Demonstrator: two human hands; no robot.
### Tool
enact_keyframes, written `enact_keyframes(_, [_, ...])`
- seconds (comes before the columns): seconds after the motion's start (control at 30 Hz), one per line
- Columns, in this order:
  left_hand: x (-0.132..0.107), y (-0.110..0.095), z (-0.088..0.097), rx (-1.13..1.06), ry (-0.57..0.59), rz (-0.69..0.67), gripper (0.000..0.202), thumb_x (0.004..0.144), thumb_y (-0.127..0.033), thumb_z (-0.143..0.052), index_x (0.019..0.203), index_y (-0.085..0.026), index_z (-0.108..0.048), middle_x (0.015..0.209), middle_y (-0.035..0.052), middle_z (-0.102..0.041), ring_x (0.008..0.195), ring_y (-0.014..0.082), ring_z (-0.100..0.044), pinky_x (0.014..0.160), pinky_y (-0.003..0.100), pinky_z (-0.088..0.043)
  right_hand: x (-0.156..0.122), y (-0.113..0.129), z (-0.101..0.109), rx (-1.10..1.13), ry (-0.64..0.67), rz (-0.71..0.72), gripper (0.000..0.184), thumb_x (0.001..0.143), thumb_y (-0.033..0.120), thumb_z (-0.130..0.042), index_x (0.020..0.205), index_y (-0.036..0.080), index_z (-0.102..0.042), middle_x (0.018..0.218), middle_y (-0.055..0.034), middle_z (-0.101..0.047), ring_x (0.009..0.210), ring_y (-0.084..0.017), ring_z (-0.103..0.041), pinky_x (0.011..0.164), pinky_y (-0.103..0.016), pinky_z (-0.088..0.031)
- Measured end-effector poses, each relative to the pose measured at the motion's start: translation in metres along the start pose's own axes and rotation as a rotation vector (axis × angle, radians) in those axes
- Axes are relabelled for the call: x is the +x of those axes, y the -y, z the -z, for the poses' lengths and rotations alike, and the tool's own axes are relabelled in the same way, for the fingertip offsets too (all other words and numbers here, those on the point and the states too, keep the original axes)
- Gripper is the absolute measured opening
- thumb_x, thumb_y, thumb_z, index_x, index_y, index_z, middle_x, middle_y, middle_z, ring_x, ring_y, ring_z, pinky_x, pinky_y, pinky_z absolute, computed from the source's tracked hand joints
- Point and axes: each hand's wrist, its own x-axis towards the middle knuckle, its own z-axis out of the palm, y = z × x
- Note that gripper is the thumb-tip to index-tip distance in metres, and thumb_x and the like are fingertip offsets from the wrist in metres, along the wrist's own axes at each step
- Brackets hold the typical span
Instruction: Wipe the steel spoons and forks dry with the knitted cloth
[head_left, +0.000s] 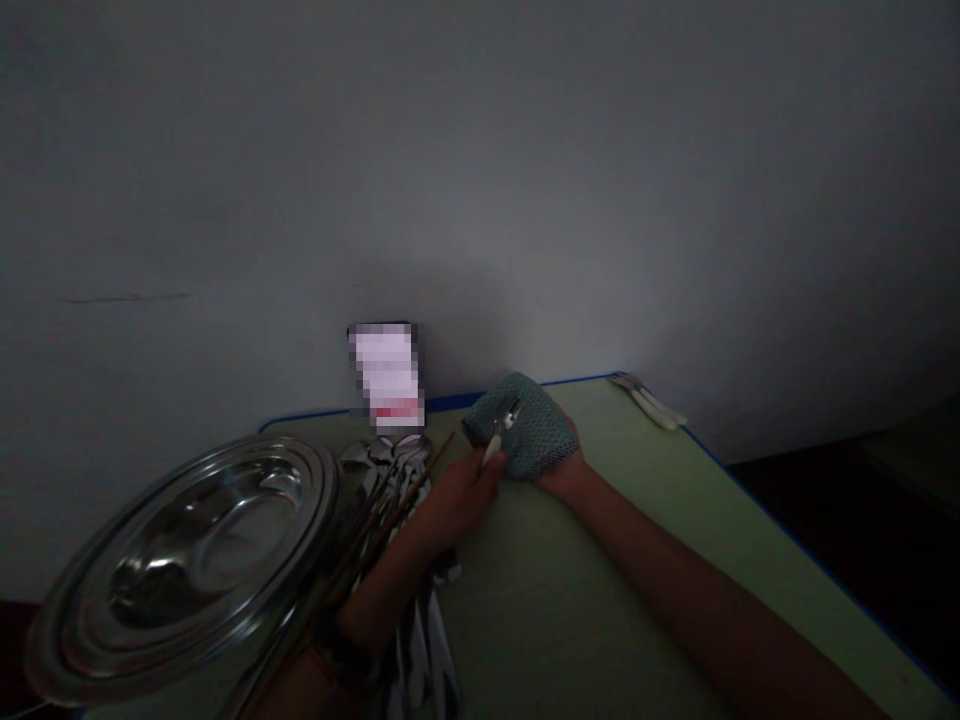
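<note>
My left hand (469,488) is closed round the pale handle of a fork (492,448), its metal head pointing up and away from me. Behind that metal head is a green-grey woven cloth (534,432), spread over my right hand (566,472). The cloth hides most of the right hand's fingers; only the wrist side and an edge of the hand show, holding the cloth from beneath. Whether the fork's head touches the cloth is hard to tell in the dim light. Under and beside my left forearm lies a pile of metal spoons and other cutlery (420,640).
Large shiny metal dishes (319,470) stand stacked on the left of the green table (540,600). Thin brown sticks (416,485) lie across the cutlery. A lit phone (390,375) leans against the wall. Pale-handled cutlery (656,408) rests at the table's far right corner.
</note>
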Motion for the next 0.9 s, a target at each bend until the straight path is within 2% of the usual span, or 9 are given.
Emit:
enact_keyframes(0.07, [0.000,0.000,0.000,0.003,0.012,0.001,0.039,0.090,-0.047,-0.029,0.075,-0.018,-0.052,0.073,0.0031,-0.060,0.069,0.0183,-0.057,0.060,0.026,-0.042,-0.006,0.001,0.001,0.051,0.011,-0.050,0.037,0.079,0.050,-0.043,0.082,0.020,-0.065,0.091,-0.0051,-0.069,0.096,-0.024,-0.060,0.084,-0.041,-0.047])
enact_keyframes(0.17, [0.000,-0.001,0.001,0.010,0.020,0.002,0.041,0.090,-0.047,-0.027,0.072,-0.018,-0.051,0.067,0.0013,-0.057,0.062,0.0167,-0.054,0.055,0.025,-0.040,-0.009,0.002,0.001,0.062,0.009,-0.116,0.025,0.068,0.043,-0.057,0.068,0.019,-0.063,0.074,-0.0049,-0.069,0.084,-0.025,-0.063,0.076,-0.038,-0.049])
enact_keyframes(0.23, [0.000,-0.001,0.000,0.021,0.018,0.004,0.039,0.090,-0.045,-0.028,0.074,-0.018,-0.051,0.066,0.0012,-0.057,0.063,0.0170,-0.054,0.056,0.026,-0.041,-0.008,0.000,-0.001,0.046,-0.002,-0.137,0.017,0.063,0.035,-0.065,0.068,0.019,-0.062,0.067,-0.0024,-0.068,0.076,-0.022,-0.064,0.071,-0.034,-0.049])
enact_keyframes(0.3, [0.001,-0.001,0.000,0.037,0.011,0.009,0.035,0.089,-0.043,-0.032,0.077,-0.018,-0.052,0.067,0.0015,-0.057,0.065,0.0181,-0.055,0.058,0.027,-0.041,-0.006,-0.005,-0.004,0.028,-0.020,-0.135,0.018,0.060,0.028,-0.070,0.073,0.019,-0.063,0.065,-0.0002,-0.068,0.068,-0.019,-0.063,0.068,-0.032,-0.049])
enact_keyframes(0.4, [0.001,0.000,-0.002,0.057,0.005,0.015,0.031,0.088,-0.041,-0.036,0.081,-0.017,-0.054,0.068,0.0024,-0.059,0.068,0.0200,-0.057,0.061,0.029,-0.042,-0.004,-0.011,-0.008,0.004,-0.041,-0.097,0.022,0.059,0.028,-0.074,0.077,0.019,-0.063,0.067,0.0011,-0.068,0.063,-0.015,-0.062,0.067,-0.029,-0.048])
enact_keyframes(0.5, [0.002,0.001,-0.002,0.062,0.010,0.008,0.032,0.088,-0.040,-0.035,0.080,-0.017,-0.055,0.069,0.0030,-0.060,0.069,0.0204,-0.058,0.061,0.029,-0.043,-0.004,-0.014,-0.008,-0.030,-0.035,-0.045,0.025,0.062,0.034,-0.074,0.078,0.020,-0.063,0.069,0.0015,-0.068,0.062,-0.014,-0.061,0.065,-0.028,-0.047])
enact_keyframes(0.67, [0.000,-0.001,-0.001,0.059,0.028,-0.002,0.036,0.089,-0.042,-0.033,0.077,-0.018,-0.055,0.065,0.0018,-0.059,0.067,0.0193,-0.057,0.058,0.027,-0.043,-0.002,-0.017,0.000,-0.131,-0.008,0.033,0.024,0.066,0.040,-0.070,0.078,0.020,-0.064,0.072,0.0001,-0.067,0.068,-0.016,-0.060,0.061,-0.026,-0.043])
enact_keyframes(0.9, [-0.001,-0.005,-0.001,0.050,0.043,0.016,0.037,0.090,-0.043,-0.031,0.072,-0.019,-0.052,0.060,0.0004,-0.054,0.062,0.0181,-0.054,0.054,0.026,-0.040,0.001,-0.016,0.005,-0.202,-0.026,0.034,0.016,0.068,0.034,-0.065,0.074,0.020,-0.063,0.066,0.0024,-0.064,0.059,-0.013,-0.055,0.060,-0.026,-0.042])
